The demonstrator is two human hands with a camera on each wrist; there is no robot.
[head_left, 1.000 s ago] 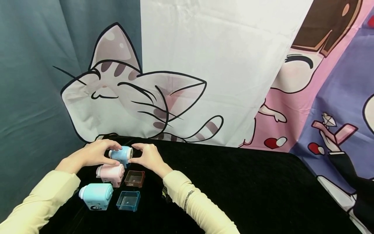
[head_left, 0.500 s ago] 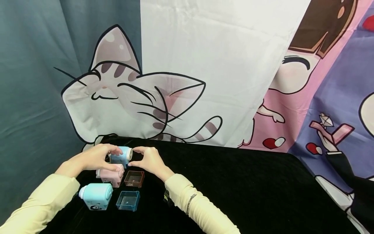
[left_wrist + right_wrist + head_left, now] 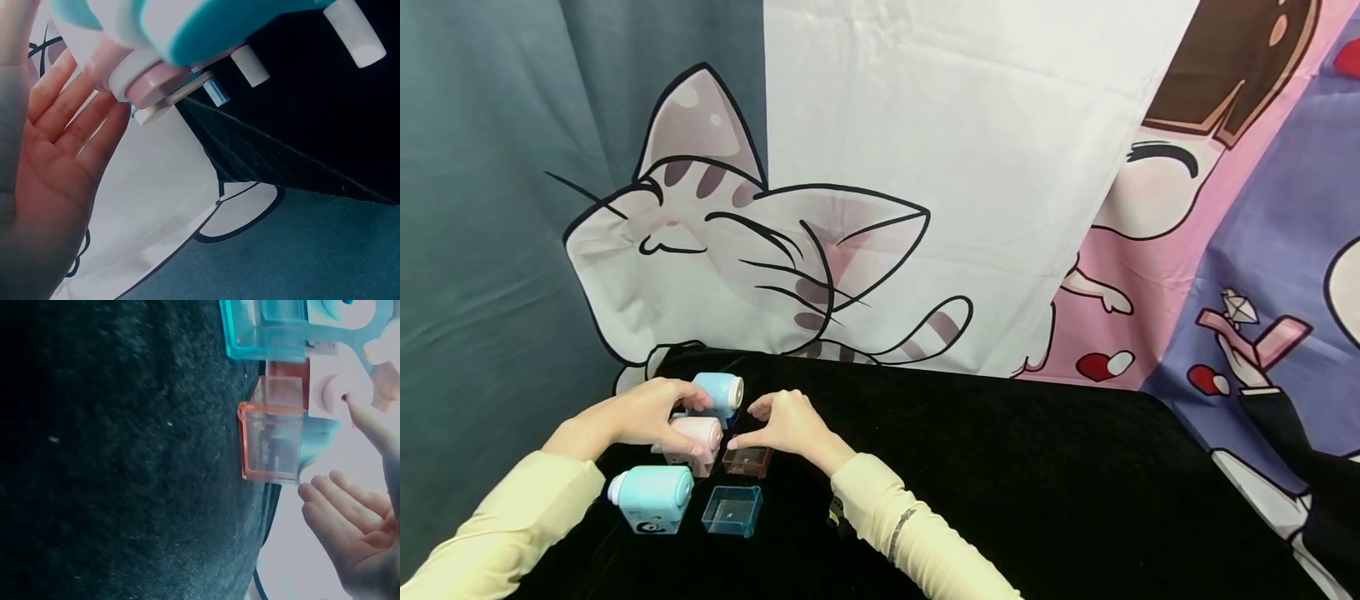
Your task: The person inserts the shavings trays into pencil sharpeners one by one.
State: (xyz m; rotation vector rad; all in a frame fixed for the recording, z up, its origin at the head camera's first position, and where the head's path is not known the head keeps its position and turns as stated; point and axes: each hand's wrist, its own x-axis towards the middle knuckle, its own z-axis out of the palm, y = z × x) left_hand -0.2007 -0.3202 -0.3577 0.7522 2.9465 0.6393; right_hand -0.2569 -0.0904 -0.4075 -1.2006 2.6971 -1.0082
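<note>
Three crank pencil sharpeners stand in a row: a light-blue one (image 3: 720, 392) at the back, a pink one (image 3: 700, 435) in the middle, a turquoise one (image 3: 655, 493) in front. My left hand (image 3: 643, 414) spreads over the pink sharpener's left side, its fingers extended in the left wrist view and overlapping the light-blue one in the head view. My right hand (image 3: 790, 427) hovers to the right, thumb apart from the fingers. Its thumb tip is close to the pink sharpener's front in the right wrist view. Nothing is gripped in either hand.
A clear red-orange drawer (image 3: 272, 444) lies in front of the pink sharpener, partly under my right hand. A clear blue drawer (image 3: 732, 510) lies beside the turquoise sharpener. Black cloth (image 3: 1000, 483) covers the table, with a printed curtain (image 3: 1000, 167) behind it.
Both hands were around the light-blue sharpener. They have parted from it and shifted toward the pink one, the right hand dropping lower over the red-orange drawer.
</note>
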